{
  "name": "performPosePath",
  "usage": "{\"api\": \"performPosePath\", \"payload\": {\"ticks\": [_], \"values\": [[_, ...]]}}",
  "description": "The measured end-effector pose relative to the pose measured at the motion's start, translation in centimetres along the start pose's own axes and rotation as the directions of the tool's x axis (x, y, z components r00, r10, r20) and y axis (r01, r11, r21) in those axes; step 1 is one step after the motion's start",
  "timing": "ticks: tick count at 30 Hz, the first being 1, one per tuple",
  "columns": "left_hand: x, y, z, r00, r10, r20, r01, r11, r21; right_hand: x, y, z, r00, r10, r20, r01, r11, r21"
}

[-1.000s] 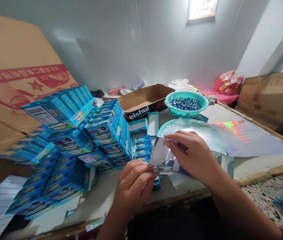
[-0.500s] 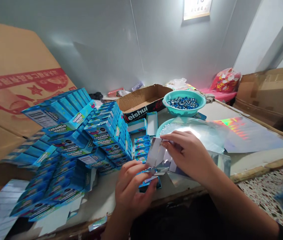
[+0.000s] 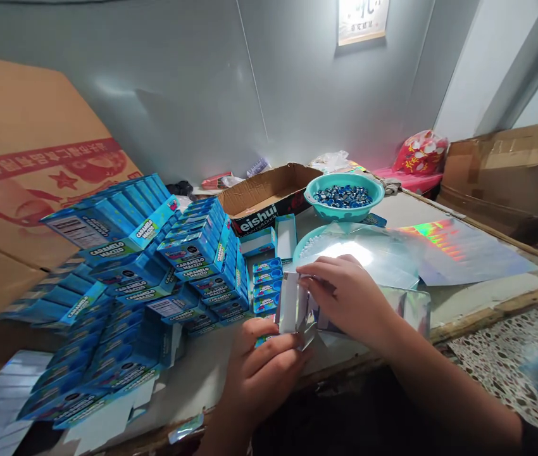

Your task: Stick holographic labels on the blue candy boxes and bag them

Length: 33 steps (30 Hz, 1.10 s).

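Note:
Between my hands is a small silvery carton (image 3: 290, 303), partly folded, standing tilted over the front of the table. My left hand (image 3: 266, 364) closes round its lower end. The fingers of my right hand (image 3: 347, 297) pinch its upper edge. Just behind it lies a row of small blue candy boxes (image 3: 268, 288) in an open tray. Farther back are a couple of open blue cartons (image 3: 286, 237). A round teal tub (image 3: 301, 244) is partly covered by a clear plastic sheet (image 3: 368, 250) beyond my right hand.
Stacked blue display boxes (image 3: 202, 253) fill the left side, beside a large brown carton (image 3: 36, 126). A teal bowl (image 3: 316, 196) of blue wrapped pieces and an open cardboard tray (image 3: 254, 221) stand at the back. Shiny sheets (image 3: 468, 253) lie to the right.
The silvery carton has turned more upright, and its lower end has been folded in. My left hand has shifted slightly right and now wraps round the bottom. The view has moved a little.

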<state>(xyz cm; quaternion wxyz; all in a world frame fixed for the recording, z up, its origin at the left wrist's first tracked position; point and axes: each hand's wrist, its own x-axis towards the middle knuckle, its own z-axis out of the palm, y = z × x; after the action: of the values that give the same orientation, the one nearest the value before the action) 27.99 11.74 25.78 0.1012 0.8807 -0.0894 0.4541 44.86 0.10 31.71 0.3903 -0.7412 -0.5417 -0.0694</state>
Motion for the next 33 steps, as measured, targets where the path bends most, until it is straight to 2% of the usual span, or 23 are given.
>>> {"api": "performPosePath", "payload": {"ticks": [3, 8, 13, 19, 24, 30, 33], "values": [[0.3, 0.1, 0.0, 0.997, -0.067, 0.043, 0.067, 0.998, -0.002, 0.0, 0.0, 0.0, 1.0, -0.019, -0.011, 0.019, 1.0, -0.012], [1.0, 0.3, -0.1, 0.987, -0.14, 0.08, 0.128, 0.983, 0.134, 0.2, 0.1, 0.2, 0.997, -0.04, -0.063, 0.04, 0.999, -0.01], [0.6, 0.3, 0.0, 0.985, -0.169, 0.03, 0.16, 0.967, 0.199, 0.5, -0.1, 0.5, 0.995, -0.048, -0.092, 0.048, 0.999, -0.002], [-0.6, -0.3, 0.7, 0.934, -0.352, -0.059, 0.355, 0.901, 0.248, 0.8, 0.1, 0.9, 0.99, -0.054, -0.13, 0.051, 0.998, -0.028], [-0.9, -0.6, 1.2, 0.934, -0.354, -0.057, 0.357, 0.903, 0.238, 0.9, 0.0, 1.1, 0.986, -0.069, -0.149, 0.066, 0.998, -0.021], [-1.0, -0.4, 1.8, 0.882, -0.467, -0.06, 0.465, 0.844, 0.268, 0.9, -0.1, 0.9, 0.983, -0.084, -0.161, 0.081, 0.996, -0.024], [-0.6, -0.6, 2.1, 0.872, -0.488, -0.052, 0.483, 0.835, 0.263, 0.9, -0.3, 0.8, 0.984, -0.074, -0.164, 0.075, 0.997, -0.001]]}}
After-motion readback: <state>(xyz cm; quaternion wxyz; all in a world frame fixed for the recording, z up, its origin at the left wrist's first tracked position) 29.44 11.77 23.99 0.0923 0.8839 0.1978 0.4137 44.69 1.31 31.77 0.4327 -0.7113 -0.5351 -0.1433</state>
